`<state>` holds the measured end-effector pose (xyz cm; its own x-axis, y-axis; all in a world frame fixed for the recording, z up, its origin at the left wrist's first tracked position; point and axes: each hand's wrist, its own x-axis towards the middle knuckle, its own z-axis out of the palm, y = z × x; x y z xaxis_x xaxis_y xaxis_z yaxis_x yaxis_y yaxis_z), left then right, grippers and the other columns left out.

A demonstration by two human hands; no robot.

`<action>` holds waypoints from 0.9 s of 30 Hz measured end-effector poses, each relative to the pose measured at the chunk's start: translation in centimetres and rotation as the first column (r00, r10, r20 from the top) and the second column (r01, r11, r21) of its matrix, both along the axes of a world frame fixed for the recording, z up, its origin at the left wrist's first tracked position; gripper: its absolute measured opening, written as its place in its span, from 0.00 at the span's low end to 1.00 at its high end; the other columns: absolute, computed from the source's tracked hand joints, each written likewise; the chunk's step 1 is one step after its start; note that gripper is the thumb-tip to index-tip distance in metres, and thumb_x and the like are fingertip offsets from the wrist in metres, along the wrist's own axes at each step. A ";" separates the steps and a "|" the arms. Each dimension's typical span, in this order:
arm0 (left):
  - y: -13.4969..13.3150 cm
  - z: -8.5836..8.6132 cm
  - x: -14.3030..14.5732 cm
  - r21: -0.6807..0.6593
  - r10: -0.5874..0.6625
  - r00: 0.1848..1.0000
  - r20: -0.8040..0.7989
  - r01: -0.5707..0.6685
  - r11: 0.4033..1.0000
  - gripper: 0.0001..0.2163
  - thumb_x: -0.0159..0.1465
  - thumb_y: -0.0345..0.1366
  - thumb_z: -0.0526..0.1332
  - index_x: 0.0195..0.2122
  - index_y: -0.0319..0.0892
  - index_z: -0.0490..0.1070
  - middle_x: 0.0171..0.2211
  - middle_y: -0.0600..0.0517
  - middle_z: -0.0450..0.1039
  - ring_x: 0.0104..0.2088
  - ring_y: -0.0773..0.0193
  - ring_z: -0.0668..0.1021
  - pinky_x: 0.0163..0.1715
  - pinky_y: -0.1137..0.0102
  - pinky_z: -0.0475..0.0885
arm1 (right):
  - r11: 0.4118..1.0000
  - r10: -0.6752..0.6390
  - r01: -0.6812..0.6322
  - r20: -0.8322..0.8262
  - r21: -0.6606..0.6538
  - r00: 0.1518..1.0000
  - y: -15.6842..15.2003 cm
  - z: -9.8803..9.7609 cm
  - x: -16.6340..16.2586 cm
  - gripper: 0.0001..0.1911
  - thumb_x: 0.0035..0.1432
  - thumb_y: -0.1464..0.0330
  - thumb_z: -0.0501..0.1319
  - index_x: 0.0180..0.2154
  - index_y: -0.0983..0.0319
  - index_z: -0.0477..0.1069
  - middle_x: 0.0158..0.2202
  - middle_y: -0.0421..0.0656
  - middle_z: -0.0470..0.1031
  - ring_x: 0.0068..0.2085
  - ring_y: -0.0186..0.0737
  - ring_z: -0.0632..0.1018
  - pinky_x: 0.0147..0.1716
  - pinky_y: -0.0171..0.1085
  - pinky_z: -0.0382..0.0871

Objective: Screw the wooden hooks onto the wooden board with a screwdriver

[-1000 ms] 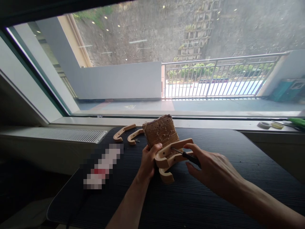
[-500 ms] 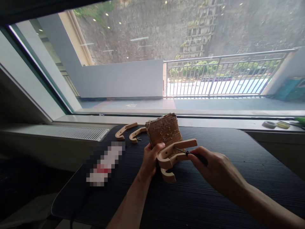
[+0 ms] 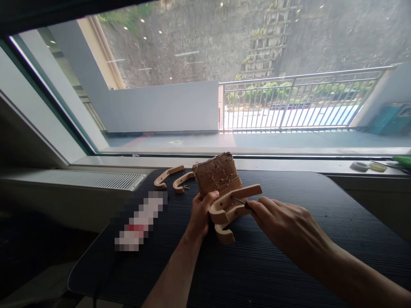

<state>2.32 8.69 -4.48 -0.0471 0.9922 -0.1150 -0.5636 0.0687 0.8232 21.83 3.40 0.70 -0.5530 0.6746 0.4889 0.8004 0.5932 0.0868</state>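
Observation:
My left hand [image 3: 201,214] is closed around a brown cardboard block [image 3: 217,175] and the curved end of a wooden hook [image 3: 236,197] pressed against it. A second wooden hook [image 3: 224,233] sits just below the first, against the same block. My right hand [image 3: 284,229] pinches a small dark-handled screwdriver [image 3: 241,202], its tip against the upper hook. Everything rests on a black ribbed table mat [image 3: 272,265].
Two loose wooden hooks [image 3: 167,176] [image 3: 182,182] lie behind the block at left, with a small screw beside them. A blurred white and red object [image 3: 139,220] lies at left. On the window sill at far right lie tape rolls [image 3: 359,166] and a green item [image 3: 403,161].
My right hand has slid closer to the hook, covering more of the screwdriver handle. The block and hooks shifted slightly left in view.

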 end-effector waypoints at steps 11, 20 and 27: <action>0.0 0.3 0.0 -0.038 -0.020 0.996 0.086 0.023 0.999 0.12 0.47 0.36 0.68 0.31 0.35 0.74 0.28 0.49 0.76 0.29 0.61 0.77 0.35 0.67 0.72 | 0.876 -0.230 0.127 -0.171 -0.465 0.958 0.4 0.3 0.7 0.17 0.66 0.60 0.46 0.35 0.57 0.70 0.26 0.37 0.75 0.26 0.39 0.75 0.24 0.35 0.59; -0.1 0.2 0.3 0.005 -0.026 0.997 0.077 0.026 1.000 0.09 0.50 0.34 0.66 0.31 0.35 0.73 0.26 0.50 0.75 0.27 0.64 0.76 0.32 0.69 0.71 | 0.990 0.118 -0.133 -0.233 -0.050 0.965 -2.2 0.9 -1.1 0.13 0.63 0.72 0.52 0.48 0.56 0.67 0.40 0.38 0.77 0.30 0.34 0.78 0.24 0.33 0.64; -0.3 0.5 0.5 0.016 -0.034 0.998 0.050 0.033 0.999 0.08 0.50 0.33 0.66 0.29 0.35 0.72 0.25 0.50 0.75 0.26 0.64 0.75 0.30 0.70 0.71 | 0.982 0.159 -0.177 -0.229 -0.063 0.960 -1.9 0.9 -1.7 0.13 0.63 0.73 0.53 0.47 0.58 0.69 0.41 0.42 0.77 0.36 0.37 0.78 0.31 0.33 0.69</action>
<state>2.82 8.41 -4.02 -0.0083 0.9948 -0.1011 -0.6022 0.0758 0.7948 20.16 1.53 1.64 -0.5459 0.6243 0.5588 0.6821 0.7184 -0.1364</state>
